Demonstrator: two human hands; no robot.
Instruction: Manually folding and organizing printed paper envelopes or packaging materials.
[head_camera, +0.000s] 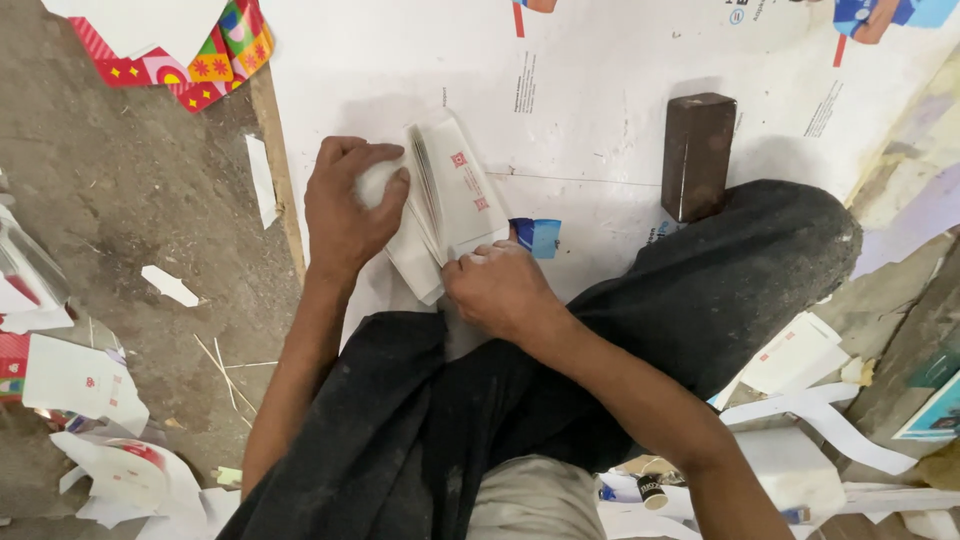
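Two hands on one stack of white paper pieces (450, 200), seated cross-legged on large white printed sheet (600, 60) spread over grey floor (130, 170). Dark brown wooden block (697, 155) upright-ish on sheet, well apart to right of stack, just beyond bent knee in black trousers (720, 280). Colourful red-and-yellow patterned cardboard (200, 60) at top left, partly under white sheet. Wooden strip (280, 180) along sheet's left edge, just beside left wrist. Scattered white paper scraps (170, 285) on floor at left — more cut pieces (80, 380) heaped at lower left. More white offcuts (800, 360) at lower right by right leg. Nothing between camera and stack.

Stack: white, small red square marks on top face, edges fanned and tilted, resting on sheet just in front of legs. Left hand (345, 210) closed around stack's left side, thumb pressed on top edge. Right hand (500, 290) pinching lower right corner — fingers curled shut on paper.
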